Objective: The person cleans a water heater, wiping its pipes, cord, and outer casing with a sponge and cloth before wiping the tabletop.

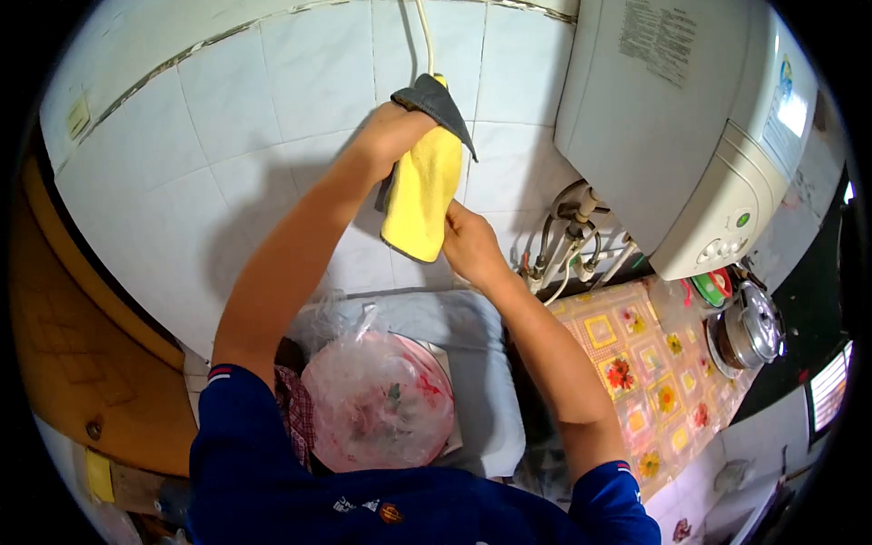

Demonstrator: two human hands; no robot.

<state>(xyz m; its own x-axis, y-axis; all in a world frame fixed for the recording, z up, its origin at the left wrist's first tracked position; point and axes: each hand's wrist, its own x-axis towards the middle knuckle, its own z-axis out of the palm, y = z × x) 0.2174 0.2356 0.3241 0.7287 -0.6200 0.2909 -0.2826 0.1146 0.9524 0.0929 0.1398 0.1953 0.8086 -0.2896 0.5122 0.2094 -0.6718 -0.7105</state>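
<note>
A yellow cloth with a grey back (423,195) hangs in front of the white tiled wall. My left hand (396,136) is closed on its upper part, the fingers partly covered by a folded grey corner. At the cloth's lower right edge, my right hand (472,243) is curled, with its fingertips hidden behind the fabric. A pale cable (424,36) runs down the wall to the top of the cloth, where its lower end is covered.
To the right hangs a white water heater (672,127), with pipes and valves (574,241) beneath. Below me a plastic-covered pink round item (381,400) rests on a grey-blue padded surface (486,381). A metal pot (754,325) stands on a flowered tablecloth (654,381).
</note>
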